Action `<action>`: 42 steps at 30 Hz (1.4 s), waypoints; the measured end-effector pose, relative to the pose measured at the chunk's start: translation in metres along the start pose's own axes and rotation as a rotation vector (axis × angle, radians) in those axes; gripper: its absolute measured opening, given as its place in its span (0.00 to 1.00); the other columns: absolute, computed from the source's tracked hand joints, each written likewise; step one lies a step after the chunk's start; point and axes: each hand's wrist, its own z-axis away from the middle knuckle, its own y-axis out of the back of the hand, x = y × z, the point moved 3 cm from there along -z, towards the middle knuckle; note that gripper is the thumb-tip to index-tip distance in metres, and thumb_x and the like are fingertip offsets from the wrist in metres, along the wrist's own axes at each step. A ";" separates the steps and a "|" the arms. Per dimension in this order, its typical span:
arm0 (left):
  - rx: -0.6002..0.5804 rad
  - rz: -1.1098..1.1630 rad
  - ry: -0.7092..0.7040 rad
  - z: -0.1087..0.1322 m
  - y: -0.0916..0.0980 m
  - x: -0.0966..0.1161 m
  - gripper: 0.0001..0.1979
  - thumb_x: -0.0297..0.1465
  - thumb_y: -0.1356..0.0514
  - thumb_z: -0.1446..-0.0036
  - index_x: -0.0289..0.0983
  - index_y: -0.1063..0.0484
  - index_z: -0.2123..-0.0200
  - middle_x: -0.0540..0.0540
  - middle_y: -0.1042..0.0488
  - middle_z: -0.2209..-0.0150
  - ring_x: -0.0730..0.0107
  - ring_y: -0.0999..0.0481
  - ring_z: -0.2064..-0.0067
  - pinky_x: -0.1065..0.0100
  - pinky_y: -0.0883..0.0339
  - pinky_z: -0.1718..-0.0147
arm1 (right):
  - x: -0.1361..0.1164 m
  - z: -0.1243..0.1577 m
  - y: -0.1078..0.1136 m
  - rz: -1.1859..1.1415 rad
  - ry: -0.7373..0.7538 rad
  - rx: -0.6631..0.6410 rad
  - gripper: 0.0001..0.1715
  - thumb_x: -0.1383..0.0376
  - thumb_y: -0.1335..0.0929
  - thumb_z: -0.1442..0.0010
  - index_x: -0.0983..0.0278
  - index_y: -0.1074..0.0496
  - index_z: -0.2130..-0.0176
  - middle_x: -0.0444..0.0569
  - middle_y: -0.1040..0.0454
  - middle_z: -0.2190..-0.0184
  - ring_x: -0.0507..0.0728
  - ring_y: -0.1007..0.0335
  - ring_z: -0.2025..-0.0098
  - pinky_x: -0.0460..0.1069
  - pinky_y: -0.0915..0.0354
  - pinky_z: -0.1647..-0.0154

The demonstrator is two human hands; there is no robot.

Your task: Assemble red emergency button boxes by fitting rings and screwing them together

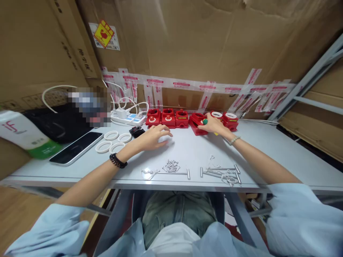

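Presently, one red housing (196,125): set askew, beyond and right of the screw pile (171,166). Right hand (213,125): fingers half curled at this housing; whether it grips cannot be told. Left hand (157,137): loosely spread, nothing held, beyond and left of the pile. Three red units (168,123): side by side beyond the pile, presumably leaving working room before them. T-shaped rods (222,169): right of the pile, seemingly kept within reach. Obscured: the housing's right side, behind fingers; green piece (205,121), button or finger-ring unclear.
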 end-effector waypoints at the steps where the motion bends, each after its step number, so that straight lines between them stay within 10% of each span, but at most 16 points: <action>1: -0.001 0.000 -0.001 0.000 0.000 0.000 0.14 0.37 0.46 0.36 0.40 0.28 0.50 0.39 0.30 0.49 0.55 0.29 0.48 0.55 0.36 0.50 | 0.004 0.005 0.002 -0.004 0.023 -0.021 0.42 0.51 0.30 0.49 0.67 0.41 0.41 0.64 0.26 0.50 0.73 0.28 0.50 0.60 0.33 0.55; 17: 0.010 -0.001 0.016 -0.002 0.007 0.001 0.15 0.37 0.46 0.35 0.39 0.29 0.49 0.41 0.27 0.53 0.57 0.28 0.50 0.55 0.35 0.51 | 0.012 0.067 0.019 -0.183 0.464 -0.269 0.44 0.54 0.28 0.48 0.56 0.43 0.37 0.52 0.26 0.48 0.64 0.28 0.50 0.55 0.34 0.49; 24: -0.008 0.107 0.001 -0.013 0.005 0.015 0.27 0.42 0.43 0.36 0.40 0.42 0.37 0.38 0.34 0.39 0.54 0.34 0.39 0.52 0.38 0.42 | -0.005 0.072 0.016 -0.246 0.632 -0.313 0.44 0.56 0.28 0.48 0.55 0.42 0.36 0.50 0.28 0.44 0.62 0.29 0.48 0.55 0.36 0.45; 34: 0.006 0.391 -0.034 -0.034 -0.001 0.035 0.35 0.45 0.37 0.41 0.38 0.44 0.36 0.37 0.35 0.36 0.55 0.31 0.38 0.55 0.36 0.40 | -0.026 0.079 0.020 -0.219 0.670 -0.267 0.49 0.51 0.26 0.49 0.55 0.44 0.34 0.53 0.29 0.42 0.64 0.30 0.45 0.58 0.36 0.44; 42: 0.381 0.517 0.031 -0.030 0.018 0.033 0.38 0.46 0.32 0.48 0.42 0.41 0.38 0.37 0.33 0.38 0.52 0.29 0.40 0.52 0.33 0.42 | -0.025 0.072 0.046 -0.634 0.680 0.094 0.55 0.50 0.21 0.60 0.59 0.38 0.38 0.56 0.29 0.44 0.65 0.29 0.44 0.62 0.34 0.41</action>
